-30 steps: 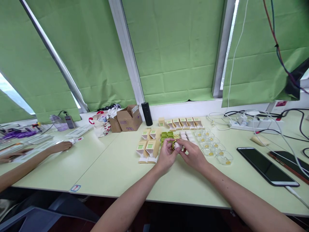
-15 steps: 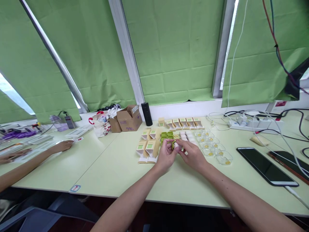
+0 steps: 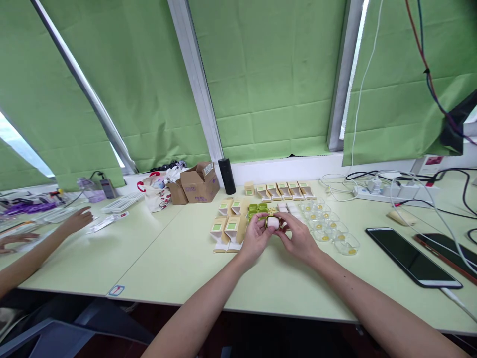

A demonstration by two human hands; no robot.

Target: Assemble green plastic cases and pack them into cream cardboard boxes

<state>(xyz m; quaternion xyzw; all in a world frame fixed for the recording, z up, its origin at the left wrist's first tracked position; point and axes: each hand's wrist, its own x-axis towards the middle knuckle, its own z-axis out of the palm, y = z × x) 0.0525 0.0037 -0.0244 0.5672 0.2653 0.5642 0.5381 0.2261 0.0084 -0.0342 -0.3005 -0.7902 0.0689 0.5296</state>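
Both my hands meet over the table around a small dark-green square case with a white block in it [image 3: 273, 223]. My left hand [image 3: 256, 237] is closed on its left side. My right hand [image 3: 298, 236] grips the right edge between thumb and fingers. The white face points up toward me. Just behind are green square cups [image 3: 257, 208] and white blocks [image 3: 292, 209], partly hidden by my hands. Clear plastic cases [image 3: 331, 224] with yellow discs lie to the right. Small open cartons [image 3: 231, 226] with green labels stand left of my left hand.
More small cartons [image 3: 283, 191] line the back. A cardboard box [image 3: 201, 184], a black cylinder [image 3: 226, 176] and a bag [image 3: 153, 191] stand at back left. Phones [image 3: 413, 256] and a power strip [image 3: 395, 193] with cables are right. A co-worker's hand [image 3: 76, 220] is at left.
The case has turned in my fingers, so more of its white block faces me. At left, the co-worker's hand has moved left and up, away from a white packaged item.
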